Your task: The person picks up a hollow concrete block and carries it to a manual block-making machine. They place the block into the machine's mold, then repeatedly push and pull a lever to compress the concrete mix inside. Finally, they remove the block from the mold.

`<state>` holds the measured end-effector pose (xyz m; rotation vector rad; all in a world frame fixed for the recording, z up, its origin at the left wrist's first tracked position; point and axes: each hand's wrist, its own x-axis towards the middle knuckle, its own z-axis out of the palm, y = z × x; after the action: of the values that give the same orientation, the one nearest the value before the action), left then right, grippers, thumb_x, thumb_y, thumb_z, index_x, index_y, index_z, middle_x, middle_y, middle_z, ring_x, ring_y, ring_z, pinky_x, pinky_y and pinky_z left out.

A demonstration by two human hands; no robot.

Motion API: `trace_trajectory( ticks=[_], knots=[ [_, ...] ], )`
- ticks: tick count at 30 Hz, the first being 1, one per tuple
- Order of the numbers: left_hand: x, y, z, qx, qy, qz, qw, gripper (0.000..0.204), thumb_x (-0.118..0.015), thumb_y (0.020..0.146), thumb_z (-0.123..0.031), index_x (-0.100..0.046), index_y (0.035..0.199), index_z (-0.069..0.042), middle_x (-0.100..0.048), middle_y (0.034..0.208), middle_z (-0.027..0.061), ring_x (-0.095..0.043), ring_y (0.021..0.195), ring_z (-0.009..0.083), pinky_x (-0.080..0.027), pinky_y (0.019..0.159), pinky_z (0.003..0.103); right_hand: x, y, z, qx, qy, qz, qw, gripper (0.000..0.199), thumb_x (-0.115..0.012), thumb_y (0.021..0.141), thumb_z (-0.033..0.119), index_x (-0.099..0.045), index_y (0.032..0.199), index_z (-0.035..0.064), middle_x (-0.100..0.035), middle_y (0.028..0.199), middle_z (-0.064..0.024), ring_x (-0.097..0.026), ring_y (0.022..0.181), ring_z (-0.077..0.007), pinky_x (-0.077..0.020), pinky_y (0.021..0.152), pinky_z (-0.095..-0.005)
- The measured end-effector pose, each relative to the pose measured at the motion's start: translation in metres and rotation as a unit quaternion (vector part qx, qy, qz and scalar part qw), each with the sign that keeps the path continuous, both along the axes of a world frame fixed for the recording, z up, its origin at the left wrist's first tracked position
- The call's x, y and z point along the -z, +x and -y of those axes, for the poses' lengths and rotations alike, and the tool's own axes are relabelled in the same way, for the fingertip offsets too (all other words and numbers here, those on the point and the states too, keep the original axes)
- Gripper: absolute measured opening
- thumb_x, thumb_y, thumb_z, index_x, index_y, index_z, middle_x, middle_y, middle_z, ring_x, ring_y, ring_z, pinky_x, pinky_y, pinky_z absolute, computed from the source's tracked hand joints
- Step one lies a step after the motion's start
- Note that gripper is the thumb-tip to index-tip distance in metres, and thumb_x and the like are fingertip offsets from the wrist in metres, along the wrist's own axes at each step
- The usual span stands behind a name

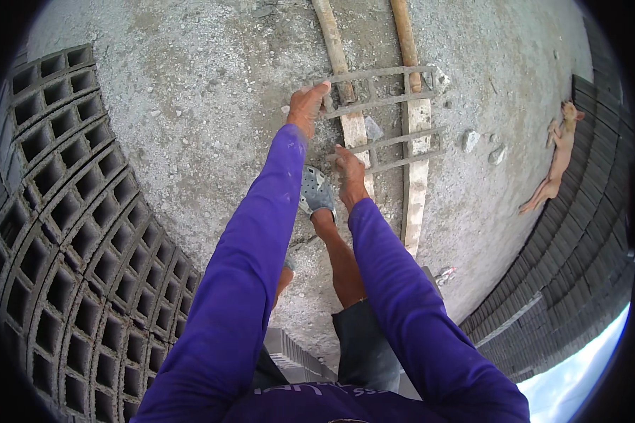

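Observation:
Two hollow concrete blocks lie crosswise over two long wooden planks on the gritty ground. My left hand (307, 109) is closed at the left end of the far block (384, 105), its fingertips against the upper corner. Closer to me, my right hand (351, 174) has its fingers bent around the left end of the near block (388, 166). A gap separates the two blocks. The left plank (355, 128) and the right plank (416, 190) pass under both. The undersides of my fingers are hidden.
Stacked hollow blocks (81, 236) rise along the left side. On the right, a long grey stack (543, 289) curves toward me, with a tan dog (561, 151) lying beside it. Loose stones (470, 141) lie right of the planks. My foot in a grey clog (316, 189) stands near my right hand.

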<state>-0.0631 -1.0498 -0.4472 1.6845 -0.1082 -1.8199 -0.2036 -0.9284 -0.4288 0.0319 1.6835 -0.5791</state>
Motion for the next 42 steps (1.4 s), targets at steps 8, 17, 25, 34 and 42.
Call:
trace_trajectory(
  ticks=[8, 17, 25, 34, 42],
  knots=[
    [-0.239, -0.056, 0.018, 0.076, -0.213, -0.024, 0.974, 0.051, -0.057, 0.098, -0.051, -0.064, 0.085, -0.002, -0.057, 0.064, 0.0, -0.053, 0.064, 0.0109, -0.045, 0.063, 0.028, -0.082, -0.058, -0.011, -0.017, -0.051, -0.103, 0.993, 0.017, -0.055, 0.081, 0.013, -0.059, 0.076, -0.0038, -0.058, 0.062, -0.0124, -0.056, 0.051, -0.022, -0.0441, 0.049, -0.0342],
    [-0.463, 0.067, -0.047, -0.166, -0.123, -0.116, 0.971, 0.058, -0.061, 0.096, -0.054, -0.07, 0.096, 0.003, -0.05, 0.056, 0.0002, -0.057, 0.059, 0.0154, -0.051, 0.065, 0.03, -0.379, -0.14, 0.001, -0.24, -0.156, -0.187, 0.94, 0.027, -0.063, 0.09, 0.021, -0.051, 0.068, 0.0104, -0.039, 0.057, 0.0049, -0.036, 0.05, -0.0076, -0.0273, 0.047, -0.0292],
    [-0.546, 0.191, -0.111, -0.345, -0.139, -0.072, 0.925, 0.048, -0.065, 0.096, -0.046, -0.069, 0.101, 0.002, -0.063, 0.068, 0.005, -0.063, 0.073, 0.0171, -0.049, 0.075, 0.032, -0.628, 0.075, 0.15, -0.372, -0.378, -0.01, 0.848, 0.032, -0.064, 0.099, 0.035, -0.063, 0.093, 0.0037, -0.045, 0.059, 0.0037, -0.039, 0.047, -0.0052, -0.0326, 0.042, -0.0241],
    [-0.623, 0.291, -0.126, -0.544, -0.14, -0.041, 0.826, 0.039, -0.071, 0.092, -0.038, -0.07, 0.105, -0.001, -0.071, 0.085, 0.0098, -0.066, 0.084, 0.0212, -0.05, 0.077, 0.039, -0.719, 0.377, 0.235, -0.469, -0.42, 0.153, 0.762, 0.045, -0.066, 0.097, 0.041, -0.068, 0.102, -0.0032, -0.041, 0.056, 0.0037, -0.035, 0.046, -0.0063, -0.0288, 0.046, -0.025],
    [-0.548, 0.319, -0.065, -0.658, -0.194, 0.002, 0.727, 0.042, -0.071, 0.093, -0.037, -0.07, 0.109, 0.002, -0.072, 0.099, 0.0115, -0.069, 0.09, 0.0231, -0.047, 0.092, 0.037, -0.685, 0.516, 0.294, -0.58, -0.431, 0.15, 0.675, 0.045, -0.07, 0.094, 0.043, -0.071, 0.09, -0.0014, -0.045, 0.058, 0.0051, -0.037, 0.047, -0.0041, -0.0284, 0.045, -0.0234]
  ],
)
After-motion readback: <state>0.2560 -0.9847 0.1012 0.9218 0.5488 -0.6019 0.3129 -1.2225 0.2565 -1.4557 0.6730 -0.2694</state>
